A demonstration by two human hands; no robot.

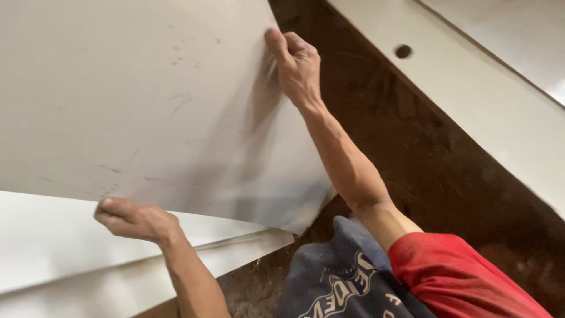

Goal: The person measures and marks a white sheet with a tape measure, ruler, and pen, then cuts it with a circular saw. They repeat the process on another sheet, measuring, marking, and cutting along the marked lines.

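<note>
Lifting large pale grey flexible sheet point(135, 100) off stack of like sheets point(53, 247): left hand point(132, 219) fingers curled pinching near edge, right hand point(297, 65) fingers clamping far side. Raised, bowed, not yet clear of stack.

1. The metal sheet point(135, 100) I grip is pale grey, faintly scuffed.
2. My sleeve point(459, 277) is red.
3. My shirt point(335, 277) is dusty blue with white lettering.
4. The floor point(424, 159) is dark brown.
</note>
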